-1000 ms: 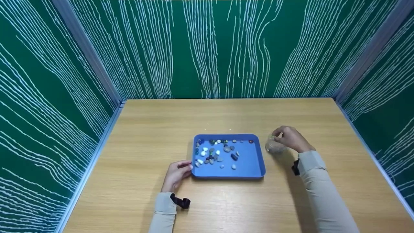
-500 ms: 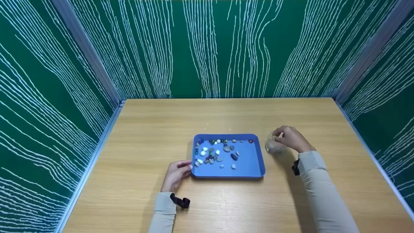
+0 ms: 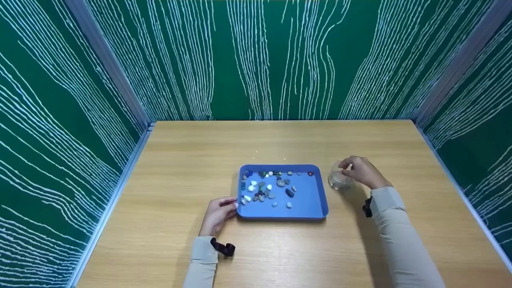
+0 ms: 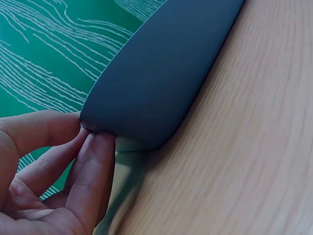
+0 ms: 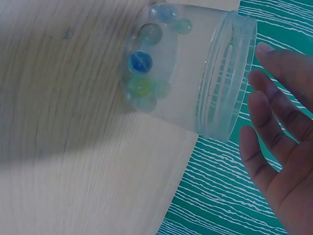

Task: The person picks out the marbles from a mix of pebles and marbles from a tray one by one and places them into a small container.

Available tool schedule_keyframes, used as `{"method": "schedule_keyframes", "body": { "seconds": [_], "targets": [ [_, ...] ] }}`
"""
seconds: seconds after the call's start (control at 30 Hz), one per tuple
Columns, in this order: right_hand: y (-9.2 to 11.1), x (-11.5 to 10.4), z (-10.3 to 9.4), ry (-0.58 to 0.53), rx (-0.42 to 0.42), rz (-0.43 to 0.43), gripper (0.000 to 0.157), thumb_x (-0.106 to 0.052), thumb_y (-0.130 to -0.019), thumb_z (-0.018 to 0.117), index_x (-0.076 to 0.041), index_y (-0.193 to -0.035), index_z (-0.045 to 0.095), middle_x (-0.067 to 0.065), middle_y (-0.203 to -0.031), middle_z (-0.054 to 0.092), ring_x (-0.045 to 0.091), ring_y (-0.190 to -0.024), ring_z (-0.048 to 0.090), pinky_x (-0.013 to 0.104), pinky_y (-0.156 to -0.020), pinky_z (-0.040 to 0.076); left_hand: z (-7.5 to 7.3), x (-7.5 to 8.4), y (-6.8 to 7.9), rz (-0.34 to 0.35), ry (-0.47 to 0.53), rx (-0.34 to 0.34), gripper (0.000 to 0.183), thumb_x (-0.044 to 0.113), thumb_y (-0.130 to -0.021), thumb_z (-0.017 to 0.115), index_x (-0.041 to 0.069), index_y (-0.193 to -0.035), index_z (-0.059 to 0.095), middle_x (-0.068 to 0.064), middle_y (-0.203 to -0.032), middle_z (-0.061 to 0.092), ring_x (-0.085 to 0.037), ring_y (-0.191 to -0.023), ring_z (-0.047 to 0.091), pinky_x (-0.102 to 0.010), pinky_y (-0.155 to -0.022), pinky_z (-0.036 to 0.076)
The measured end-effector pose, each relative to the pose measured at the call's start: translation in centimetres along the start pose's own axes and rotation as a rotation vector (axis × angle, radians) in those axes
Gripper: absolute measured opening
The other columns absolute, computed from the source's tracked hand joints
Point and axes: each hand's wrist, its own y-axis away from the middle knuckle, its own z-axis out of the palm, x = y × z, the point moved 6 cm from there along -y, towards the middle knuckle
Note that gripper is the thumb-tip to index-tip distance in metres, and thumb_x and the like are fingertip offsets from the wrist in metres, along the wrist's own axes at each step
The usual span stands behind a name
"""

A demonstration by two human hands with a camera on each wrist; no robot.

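Observation:
A shallow blue tray [image 3: 308,200] lies on the table, with stones and glass marbles scattered inside. My left hand [image 3: 218,215] pinches its near left corner between thumb and fingers, as the left wrist view shows. To the tray's right stands a clear plastic jar [image 3: 338,182] without a lid. Several blue and green marbles [image 5: 140,61] lie on the jar's bottom. My right hand [image 3: 362,172] hovers at the jar's mouth; in the right wrist view its fingers are loosely bent and spread, with nothing between them.
Inside the tray are white pebbles [image 3: 251,188], a long dark stone [image 3: 289,193] and a reddish piece [image 3: 310,173] at the far right corner. Tiny pale specks [image 3: 253,157] dot the wooden table [image 3: 192,160] behind the tray. Green patterned walls [image 3: 280,60] enclose the table's back and sides.
The right hand has shifted very slightly to the right at the jar's mouth. The left hand and the tray keep their places.

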Motion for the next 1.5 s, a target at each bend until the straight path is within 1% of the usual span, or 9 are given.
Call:
{"method": "schedule_keyframes", "body": {
  "seconds": [0.17, 0.37, 0.47, 0.6, 0.77, 0.93, 1.1, 1.3, 1.5],
  "targets": [
    [0.2, 0.1, -0.1, -0.012, 0.003, 0.001, 0.020, -0.002, -0.091, 0.059, 0.001, -0.109, 0.068, 0.021, -0.109, 0.063, 0.029, -0.093, 0.058, 0.038, -0.077, 0.056, 0.0, 0.1, 0.0, 0.004, -0.006, 0.011, 0.038, -0.006, -0.085, 0.063, -0.018, -0.121, 0.055, -0.022, -0.109, 0.066, -0.017, -0.090, 0.066, -0.033, -0.085, 0.058],
    [-0.1, -0.2, 0.0, -0.002, 0.027, -0.035, 0.019, 0.000, -0.090, 0.060, 0.002, -0.106, 0.070, 0.021, -0.106, 0.065, 0.029, -0.090, 0.059, 0.031, -0.070, 0.054, 0.1, 0.1, 0.1, 0.014, -0.022, 0.006, 0.038, -0.004, -0.086, 0.063, -0.018, -0.121, 0.055, -0.018, -0.108, 0.067, -0.015, -0.091, 0.065, -0.031, -0.085, 0.058],
    [-0.2, -0.4, 0.1, -0.010, 0.017, -0.018, 0.020, 0.000, -0.090, 0.059, 0.001, -0.107, 0.069, 0.021, -0.108, 0.064, 0.029, -0.091, 0.059, 0.030, -0.070, 0.055, 0.1, 0.2, 0.1, 0.010, -0.012, 0.011, 0.038, -0.005, -0.086, 0.063, -0.018, -0.121, 0.055, -0.017, -0.107, 0.067, -0.014, -0.090, 0.065, -0.031, -0.086, 0.057],
    [-0.4, -0.6, 0.2, -0.008, 0.011, -0.004, 0.022, 0.000, -0.091, 0.059, -0.001, -0.110, 0.069, 0.019, -0.109, 0.064, 0.029, -0.093, 0.058, 0.035, -0.074, 0.055, 0.1, 0.1, 0.1, 0.003, -0.006, 0.013, 0.038, -0.005, -0.086, 0.063, -0.017, -0.121, 0.055, -0.017, -0.108, 0.067, -0.015, -0.090, 0.065, -0.032, -0.087, 0.057],
    [-0.7, -1.2, 0.4, 0.003, 0.021, -0.029, 0.020, -0.004, -0.092, 0.059, -0.001, -0.109, 0.069, 0.018, -0.107, 0.065, 0.028, -0.093, 0.060, 0.039, -0.077, 0.055, 0.0, -0.1, 0.0, -0.006, -0.007, 0.010, 0.038, -0.005, -0.086, 0.063, -0.017, -0.121, 0.055, -0.020, -0.111, 0.066, -0.016, -0.091, 0.065, -0.033, -0.088, 0.057],
    [-1.1, -2.1, 0.6, 0.014, 0.024, -0.061, 0.020, -0.005, -0.092, 0.059, 0.000, -0.108, 0.069, 0.018, -0.105, 0.066, 0.028, -0.091, 0.060, 0.039, -0.075, 0.055, 0.0, -0.1, -0.1, 0.002, -0.008, 0.001, 0.039, -0.006, -0.086, 0.062, -0.018, -0.122, 0.053, -0.022, -0.113, 0.065, -0.015, -0.091, 0.065, -0.033, -0.087, 0.057],
    [-1.7, -3.4, 0.8, 0.014, 0.031, -0.075, 0.019, -0.008, -0.093, 0.061, 0.000, -0.108, 0.069, 0.017, -0.103, 0.066, 0.027, -0.089, 0.061, 0.040, -0.075, 0.056, -0.1, -0.1, -0.1, -0.001, -0.013, 0.009, 0.039, -0.005, -0.086, 0.063, -0.017, -0.122, 0.055, -0.020, -0.112, 0.065, -0.015, -0.090, 0.065, -0.031, -0.085, 0.058],
    [-2.4, -5.5, 1.1, 0.035, 0.047, -0.120, 0.018, -0.009, -0.092, 0.062, -0.001, -0.107, 0.070, 0.015, -0.103, 0.067, 0.026, -0.088, 0.062, 0.041, -0.076, 0.056, 0.0, -0.1, -0.1, 0.007, -0.009, 0.005, 0.039, -0.005, -0.086, 0.063, -0.017, -0.122, 0.055, -0.018, -0.109, 0.066, -0.014, -0.091, 0.064, -0.031, -0.086, 0.057],
    [-3.1, -7.5, 1.9, 0.047, 0.024, -0.105, 0.018, -0.009, -0.092, 0.063, -0.004, -0.108, 0.070, 0.014, -0.104, 0.067, 0.026, -0.090, 0.061, 0.041, -0.079, 0.057, 0.0, -0.2, -0.1, 0.002, 0.006, 0.008, 0.039, -0.005, -0.086, 0.063, -0.017, -0.121, 0.055, -0.017, -0.107, 0.067, -0.014, -0.089, 0.065, -0.030, -0.084, 0.058]
  ]
}}
